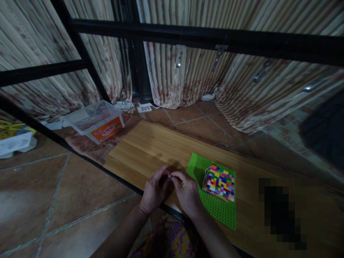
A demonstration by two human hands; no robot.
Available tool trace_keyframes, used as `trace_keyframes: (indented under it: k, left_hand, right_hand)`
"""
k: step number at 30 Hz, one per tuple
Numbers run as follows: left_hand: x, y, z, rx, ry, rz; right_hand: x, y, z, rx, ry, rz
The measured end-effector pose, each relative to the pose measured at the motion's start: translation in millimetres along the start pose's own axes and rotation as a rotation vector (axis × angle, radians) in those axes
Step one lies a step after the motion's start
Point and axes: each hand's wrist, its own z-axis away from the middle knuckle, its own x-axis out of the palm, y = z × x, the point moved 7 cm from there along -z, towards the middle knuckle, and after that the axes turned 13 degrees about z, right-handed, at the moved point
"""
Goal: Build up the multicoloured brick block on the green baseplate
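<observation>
My left hand (156,188) and my right hand (189,193) meet fingertip to fingertip above the wooden board. Pinched between them is a tiny pinkish piece (170,176), too small to make out exactly; it looks like a little building brick. Just right of my right hand lies a green studded baseplate (219,213). On it sits a block of multicoloured building bricks (219,182), packed close together in red, yellow, white, purple and green. Neither hand touches that block.
The wooden board (150,143) has a dark front edge. Beyond its far left corner stands a clear plastic box (106,125) with an orange label. Black metal bars (188,34) cross in front of striped curtains (172,79). A pixelated dark patch (281,215) covers the right side.
</observation>
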Motion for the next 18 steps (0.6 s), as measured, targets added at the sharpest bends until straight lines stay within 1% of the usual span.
trace_keyframes:
  k: [4,8,11,14,16,18]
  left_hand:
    - [-1,-3,0,-0.025,0.021,0.002]
    - [-5,-6,0,-0.064,0.042,0.016]
    - [-8,-8,-1,-0.09,0.071,0.018]
    - [-9,-9,-2,-0.092,0.093,0.02]
    - [-9,-9,-3,-0.092,0.086,0.013]
    - [-8,-9,-3,-0.084,0.067,0.006]
  right_hand:
    - [7,1,3,-0.003,0.022,0.065]
    - [13,-2,7,-0.043,0.088,0.119]
    - [9,-7,10,-0.073,0.152,0.143]
    - [-11,-13,11,-0.09,0.22,0.119]
    - [-34,-12,13,-0.069,0.256,0.091]
    - [-63,-3,16,-0.008,0.299,0.081]
